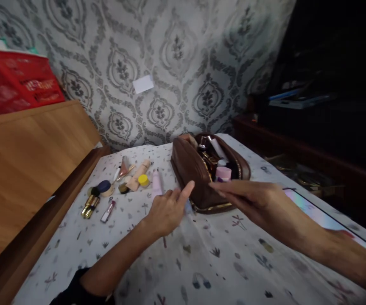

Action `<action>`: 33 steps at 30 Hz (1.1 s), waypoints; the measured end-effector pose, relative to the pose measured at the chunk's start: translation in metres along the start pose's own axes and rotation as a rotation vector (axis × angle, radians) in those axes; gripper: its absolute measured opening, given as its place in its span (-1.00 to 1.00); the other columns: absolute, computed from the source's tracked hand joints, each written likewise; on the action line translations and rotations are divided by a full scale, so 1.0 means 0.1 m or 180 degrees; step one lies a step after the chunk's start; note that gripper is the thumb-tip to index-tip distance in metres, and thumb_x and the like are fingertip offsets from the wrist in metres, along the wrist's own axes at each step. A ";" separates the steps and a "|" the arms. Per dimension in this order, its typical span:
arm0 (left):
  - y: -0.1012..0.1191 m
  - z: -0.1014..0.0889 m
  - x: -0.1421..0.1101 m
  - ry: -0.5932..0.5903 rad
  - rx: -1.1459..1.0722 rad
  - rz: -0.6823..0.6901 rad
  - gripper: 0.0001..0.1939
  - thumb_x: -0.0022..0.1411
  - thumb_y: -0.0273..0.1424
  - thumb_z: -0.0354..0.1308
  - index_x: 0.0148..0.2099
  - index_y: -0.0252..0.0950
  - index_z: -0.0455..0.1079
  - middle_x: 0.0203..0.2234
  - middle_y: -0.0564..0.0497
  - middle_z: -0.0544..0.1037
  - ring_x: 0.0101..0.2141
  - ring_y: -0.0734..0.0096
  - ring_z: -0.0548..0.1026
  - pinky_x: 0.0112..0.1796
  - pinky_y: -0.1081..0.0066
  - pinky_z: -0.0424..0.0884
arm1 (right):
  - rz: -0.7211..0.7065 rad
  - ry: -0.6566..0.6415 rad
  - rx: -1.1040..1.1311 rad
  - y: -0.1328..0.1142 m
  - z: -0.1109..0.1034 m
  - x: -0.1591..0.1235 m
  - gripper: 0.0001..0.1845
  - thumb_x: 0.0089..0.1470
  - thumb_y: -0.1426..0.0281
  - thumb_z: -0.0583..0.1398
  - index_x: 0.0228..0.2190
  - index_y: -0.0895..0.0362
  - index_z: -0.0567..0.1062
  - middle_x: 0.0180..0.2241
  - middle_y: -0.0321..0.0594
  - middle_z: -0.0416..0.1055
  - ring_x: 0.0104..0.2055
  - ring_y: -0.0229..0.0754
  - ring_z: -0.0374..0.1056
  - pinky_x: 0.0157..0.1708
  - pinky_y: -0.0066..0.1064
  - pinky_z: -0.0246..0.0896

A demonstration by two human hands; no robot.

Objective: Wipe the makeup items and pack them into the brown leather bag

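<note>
A brown makeup bag [187, 163] lies unzipped at the back of the cloth, with a pink-lidded container [223, 173] and other cosmetics inside its mouth. My right hand [254, 197] reaches to the bag's front edge, fingers pressed together on the rim by the zip. My left hand [168, 212] hovers low in front of the bag, thumb stretched out and apart from the bent fingers. Just beyond those fingers is a lilac tube [156, 182], its lower end hidden. Something pale blue [188, 207] shows beside my left hand, too blurred to name.
Left on the patterned cloth [183, 271] lie a beige tube [140, 174], a yellow lid [143, 180], a dark-lidded jar [105, 188], gold tubes [90, 206] and a small clear tube [108, 211]. A phone [316, 212] rests right. A wooden panel [36, 156] stands left.
</note>
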State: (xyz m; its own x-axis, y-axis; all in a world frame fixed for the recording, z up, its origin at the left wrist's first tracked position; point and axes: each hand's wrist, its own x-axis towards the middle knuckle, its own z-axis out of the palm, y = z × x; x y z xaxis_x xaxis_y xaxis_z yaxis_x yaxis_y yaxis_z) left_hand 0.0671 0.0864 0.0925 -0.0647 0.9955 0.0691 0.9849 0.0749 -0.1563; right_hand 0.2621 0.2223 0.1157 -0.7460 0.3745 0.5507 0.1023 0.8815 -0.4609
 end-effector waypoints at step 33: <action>-1.36 0.75 -0.35 0.1772 -0.1347 -0.2106 -0.51 0.25 -0.55 -0.04 0.22 -0.27 0.18 0.17 -0.18 0.33 0.20 0.15 0.28 0.12 0.17 0.31 | 0.2018 -0.0804 0.0217 -0.41 1.96 0.82 -0.14 0.01 0.43 0.18 0.28 0.35 0.01 0.15 0.28 0.23 0.10 0.14 0.30 -0.03 -0.19 0.21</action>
State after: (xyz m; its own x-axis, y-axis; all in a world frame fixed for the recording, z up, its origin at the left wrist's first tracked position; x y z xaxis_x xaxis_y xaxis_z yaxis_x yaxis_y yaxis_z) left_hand -0.0769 0.0456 0.0370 -0.6497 0.5809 0.4903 0.7598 0.4758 0.4431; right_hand 0.0675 0.1602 0.0431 -0.6870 0.7265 -0.0153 0.5344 0.4909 -0.6880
